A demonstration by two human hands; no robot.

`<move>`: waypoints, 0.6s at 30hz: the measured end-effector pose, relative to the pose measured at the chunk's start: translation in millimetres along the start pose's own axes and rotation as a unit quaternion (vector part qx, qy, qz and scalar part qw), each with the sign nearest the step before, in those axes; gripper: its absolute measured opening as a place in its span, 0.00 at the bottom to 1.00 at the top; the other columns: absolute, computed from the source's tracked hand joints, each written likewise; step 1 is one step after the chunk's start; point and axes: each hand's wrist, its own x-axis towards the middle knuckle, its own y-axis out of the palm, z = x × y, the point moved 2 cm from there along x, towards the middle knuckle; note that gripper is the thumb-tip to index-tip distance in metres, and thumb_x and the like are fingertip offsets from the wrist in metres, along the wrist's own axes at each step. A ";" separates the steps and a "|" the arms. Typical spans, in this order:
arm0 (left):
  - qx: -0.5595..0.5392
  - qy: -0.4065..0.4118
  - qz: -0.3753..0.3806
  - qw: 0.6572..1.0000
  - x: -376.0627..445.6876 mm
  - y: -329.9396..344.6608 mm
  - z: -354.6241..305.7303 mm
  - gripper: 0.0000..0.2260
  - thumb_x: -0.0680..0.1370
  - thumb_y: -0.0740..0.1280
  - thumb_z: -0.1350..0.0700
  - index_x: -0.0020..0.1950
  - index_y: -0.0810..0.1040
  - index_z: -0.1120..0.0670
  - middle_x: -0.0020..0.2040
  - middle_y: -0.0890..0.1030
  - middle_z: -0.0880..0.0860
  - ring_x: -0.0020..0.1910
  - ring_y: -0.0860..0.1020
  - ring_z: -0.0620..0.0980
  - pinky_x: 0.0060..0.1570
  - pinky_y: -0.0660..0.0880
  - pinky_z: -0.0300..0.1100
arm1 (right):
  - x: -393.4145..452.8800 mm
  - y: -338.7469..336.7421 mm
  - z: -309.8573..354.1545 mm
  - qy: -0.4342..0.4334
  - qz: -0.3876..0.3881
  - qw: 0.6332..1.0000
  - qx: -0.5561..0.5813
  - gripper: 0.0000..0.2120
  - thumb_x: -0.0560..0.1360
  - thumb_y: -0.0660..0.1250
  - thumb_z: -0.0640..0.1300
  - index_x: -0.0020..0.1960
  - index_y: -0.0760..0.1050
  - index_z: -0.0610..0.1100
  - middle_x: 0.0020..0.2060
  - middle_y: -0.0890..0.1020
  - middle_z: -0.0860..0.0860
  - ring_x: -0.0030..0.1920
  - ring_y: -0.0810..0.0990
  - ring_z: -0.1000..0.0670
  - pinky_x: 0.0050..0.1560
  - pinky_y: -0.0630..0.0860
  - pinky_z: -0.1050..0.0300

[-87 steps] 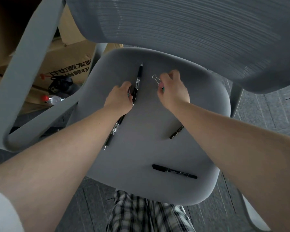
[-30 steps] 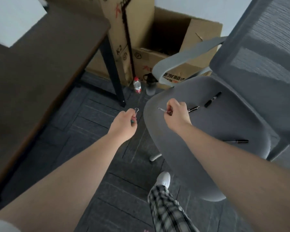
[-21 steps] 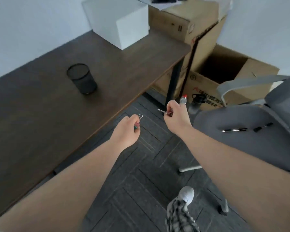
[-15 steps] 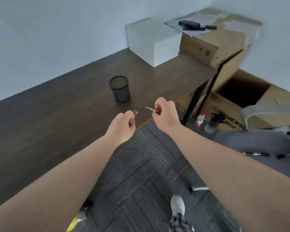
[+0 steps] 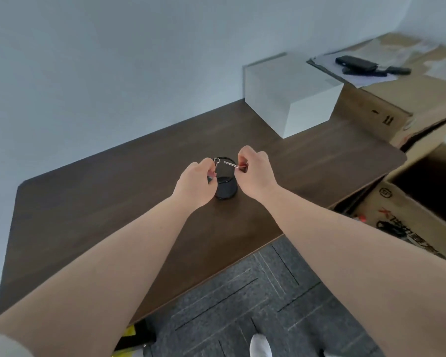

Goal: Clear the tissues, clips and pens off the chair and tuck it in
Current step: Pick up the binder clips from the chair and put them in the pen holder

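Observation:
Both my hands hover over a black mesh pen cup that stands on the dark wooden desk. My left hand is shut on a binder clip whose wire handle sticks up at the cup's left rim. My right hand is shut on a second binder clip, its wire handle pointing left over the cup's mouth. The chair, the pens and any tissues are out of view.
A white box sits at the desk's far right corner. Cardboard boxes stand to the right, one topped with papers and black devices, another open on the floor. Grey carpet tiles lie below the desk edge.
I have turned from the chair to the desk. Both hands carried their clips forward and now hold them over the pen cup. The chair has left the view.

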 end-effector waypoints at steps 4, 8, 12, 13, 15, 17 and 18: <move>-0.034 -0.036 -0.010 0.999 37.3 3.9 -5.9 0.05 0.76 0.62 0.61 0.51 0.72 0.58 0.46 0.76 0.50 0.46 0.73 0.55 0.43 0.67 0.42 | 39.0 -0.5 -2.3 -0.001 0.026 1.000 0.013 0.09 0.74 0.62 0.33 0.44 0.65 0.45 0.39 0.66 0.49 0.42 0.69 0.45 0.42 0.66 0.59; -0.055 -0.060 -0.002 0.997 60.2 13.4 -12.4 0.08 0.77 0.62 0.60 0.55 0.72 0.59 0.51 0.78 0.55 0.48 0.73 0.55 0.43 0.66 0.42 | 63.3 4.7 -7.5 0.019 0.065 0.998 0.012 0.08 0.75 0.62 0.34 0.45 0.66 0.46 0.44 0.68 0.45 0.39 0.70 0.44 0.40 0.67 0.58; -0.051 -0.098 0.030 0.993 73.8 21.8 -10.6 0.09 0.77 0.61 0.58 0.56 0.71 0.58 0.50 0.79 0.59 0.47 0.76 0.58 0.42 0.72 0.47 | 77.4 19.5 -12.8 0.035 0.110 0.993 0.019 0.08 0.75 0.64 0.37 0.45 0.66 0.48 0.46 0.72 0.41 0.38 0.72 0.44 0.33 0.65 0.59; -0.054 -0.110 0.036 0.992 76.0 23.1 -9.6 0.08 0.77 0.60 0.58 0.55 0.71 0.58 0.49 0.79 0.59 0.46 0.77 0.58 0.43 0.75 0.49 | 79.8 22.9 -14.3 0.041 0.114 0.992 0.023 0.08 0.74 0.64 0.38 0.44 0.66 0.48 0.47 0.73 0.40 0.37 0.72 0.44 0.32 0.65 0.59; -0.060 -0.132 0.044 0.989 78.8 25.4 -7.0 0.08 0.77 0.60 0.57 0.54 0.71 0.58 0.47 0.79 0.58 0.46 0.78 0.60 0.46 0.78 0.52 | 82.4 28.6 -17.4 0.051 0.117 0.991 0.033 0.08 0.74 0.64 0.37 0.44 0.66 0.48 0.46 0.75 0.39 0.37 0.72 0.43 0.32 0.65 0.59; -0.056 -0.142 0.058 0.987 80.5 27.8 -5.7 0.07 0.76 0.61 0.57 0.52 0.71 0.57 0.45 0.79 0.57 0.45 0.79 0.59 0.47 0.78 0.52 | 83.9 32.3 -20.6 0.057 0.124 0.990 0.034 0.08 0.74 0.64 0.37 0.44 0.66 0.47 0.47 0.75 0.39 0.38 0.73 0.43 0.32 0.65 0.60; -0.058 -0.144 0.064 0.986 81.6 29.0 -5.3 0.07 0.76 0.61 0.57 0.52 0.71 0.57 0.46 0.79 0.57 0.45 0.79 0.59 0.47 0.79 0.52 | 84.8 33.7 -22.0 0.057 0.127 0.990 0.031 0.08 0.74 0.65 0.38 0.45 0.66 0.47 0.47 0.75 0.40 0.39 0.73 0.44 0.32 0.64 0.60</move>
